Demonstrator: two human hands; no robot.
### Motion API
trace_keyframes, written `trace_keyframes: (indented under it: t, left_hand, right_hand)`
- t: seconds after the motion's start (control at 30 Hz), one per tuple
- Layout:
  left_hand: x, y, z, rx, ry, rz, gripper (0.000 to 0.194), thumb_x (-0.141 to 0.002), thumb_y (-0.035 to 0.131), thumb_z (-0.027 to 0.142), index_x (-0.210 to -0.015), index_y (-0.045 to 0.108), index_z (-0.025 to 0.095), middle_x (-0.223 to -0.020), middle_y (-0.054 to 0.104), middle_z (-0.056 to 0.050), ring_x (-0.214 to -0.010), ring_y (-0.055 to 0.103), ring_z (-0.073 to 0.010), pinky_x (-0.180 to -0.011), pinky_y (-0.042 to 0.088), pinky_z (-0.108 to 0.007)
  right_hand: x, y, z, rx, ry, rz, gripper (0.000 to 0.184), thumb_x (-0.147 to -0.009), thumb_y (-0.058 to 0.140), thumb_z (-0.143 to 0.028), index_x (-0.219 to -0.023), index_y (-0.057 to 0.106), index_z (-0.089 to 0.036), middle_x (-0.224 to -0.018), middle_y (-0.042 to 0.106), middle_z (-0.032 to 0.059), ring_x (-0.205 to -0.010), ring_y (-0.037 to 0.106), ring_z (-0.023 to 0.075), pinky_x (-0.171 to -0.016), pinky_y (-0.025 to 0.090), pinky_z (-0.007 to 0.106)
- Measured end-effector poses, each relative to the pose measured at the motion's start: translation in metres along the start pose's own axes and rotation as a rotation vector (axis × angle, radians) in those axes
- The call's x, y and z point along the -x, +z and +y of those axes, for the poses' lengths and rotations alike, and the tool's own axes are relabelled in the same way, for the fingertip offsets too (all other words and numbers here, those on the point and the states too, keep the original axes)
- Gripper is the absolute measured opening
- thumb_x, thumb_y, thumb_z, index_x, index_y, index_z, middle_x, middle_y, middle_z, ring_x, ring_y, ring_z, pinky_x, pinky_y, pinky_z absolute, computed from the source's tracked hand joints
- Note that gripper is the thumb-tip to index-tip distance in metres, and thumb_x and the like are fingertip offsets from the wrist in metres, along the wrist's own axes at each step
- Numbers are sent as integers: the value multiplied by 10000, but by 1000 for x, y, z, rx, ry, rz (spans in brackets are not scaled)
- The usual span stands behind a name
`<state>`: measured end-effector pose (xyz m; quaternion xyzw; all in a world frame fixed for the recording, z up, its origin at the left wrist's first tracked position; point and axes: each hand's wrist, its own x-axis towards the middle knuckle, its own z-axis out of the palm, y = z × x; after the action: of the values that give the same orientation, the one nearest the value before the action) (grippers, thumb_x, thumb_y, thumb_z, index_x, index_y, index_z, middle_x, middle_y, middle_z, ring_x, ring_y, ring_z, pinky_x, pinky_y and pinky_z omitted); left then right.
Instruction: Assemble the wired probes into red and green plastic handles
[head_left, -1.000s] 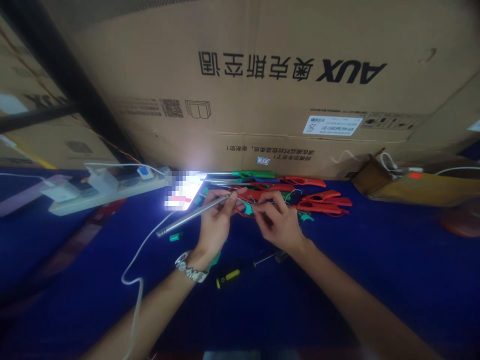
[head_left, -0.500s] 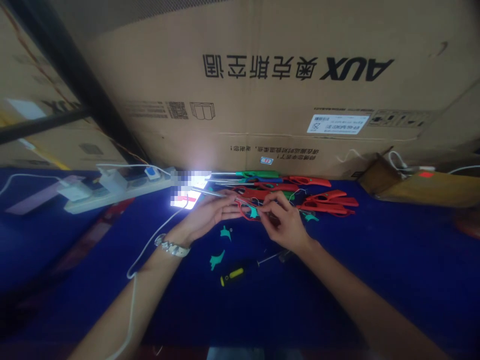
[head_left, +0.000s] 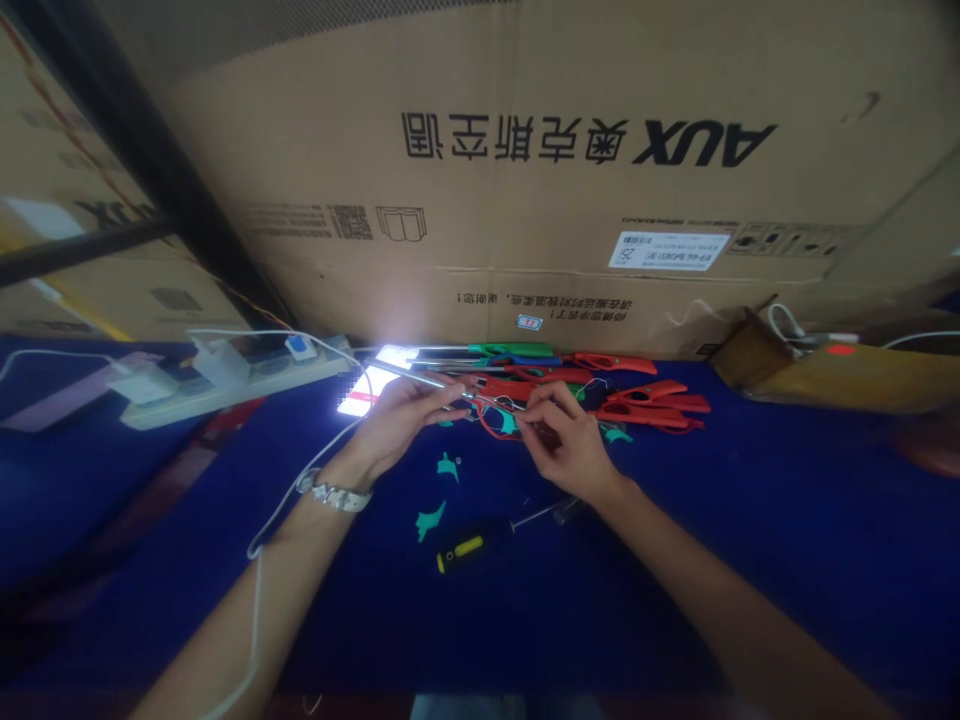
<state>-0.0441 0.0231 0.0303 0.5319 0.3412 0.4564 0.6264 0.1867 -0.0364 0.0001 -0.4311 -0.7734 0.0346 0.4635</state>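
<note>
My left hand pinches a slim metal tube that points to the upper left. Between my hands is the red open handle of a gas lighter, with a teal trigger and thin wires in it. My right hand is closed, its thumb and fingertips at the right end of this handle. A thin white wire loops above the right fingers. What the right palm covers is hidden. Loose teal triggers lie on the blue table surface below the left fingers.
Red and green lighters lie in a pile behind my hands. A screwdriver rests in front. At the left are a lit phone, a power strip and a white cable. A large carton stands behind.
My left hand has shifted left and opened, then closed on the metal tube, which now lies higher, in line with the handle. Loose triggers have come into view. The right hand has barely moved.
</note>
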Motion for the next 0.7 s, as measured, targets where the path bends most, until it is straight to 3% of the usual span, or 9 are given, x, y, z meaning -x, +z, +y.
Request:
trace_keyframes:
  t: [0.17, 0.37, 0.53, 0.7]
  left_hand:
    - [1, 2, 4, -13, -26, 27, 258, -701, 883, 301, -847, 754, 131, -922, 798, -102, -864, 768, -227, -767, 652, -316]
    - [1, 0, 2, 23, -82, 4, 265, -693, 892, 283, -849, 750, 122, -835, 794, -77, -804, 778, -215, -793, 640, -289]
    - [0, -1, 2, 76, -121, -16, 253, -721, 870, 289, -877, 750, 129, -962, 797, -99, -873, 767, -224, -735, 646, -302]
    - [1, -1, 2, 87, -68, -20, 207, -728, 861, 244, -864, 753, 133, -976, 797, -93, -964, 753, -224, -834, 630, -301]
  right_hand:
    - [0, 0, 1, -1, -14, -8, 60, -909, 585, -152, -892, 599, -207, -1023, 569, 52, -595, 571, 72, -486, 441, 212]
    - [1, -1, 0, 16, -30, -9, 70, -910, 584, -145, -900, 605, -212, -1027, 575, 56, -591, 578, 76, -487, 452, 219]
    - [0, 0, 0, 24, -30, -13, 65, -911, 583, -154, -891, 601, -213, -1033, 589, 58, -593, 585, 77, -486, 453, 215]
    - [0, 0, 1, 23, -44, -10, 72, -907, 587, -140, -885, 597, -207, -1020, 584, 52, -591, 581, 69, -482, 447, 207]
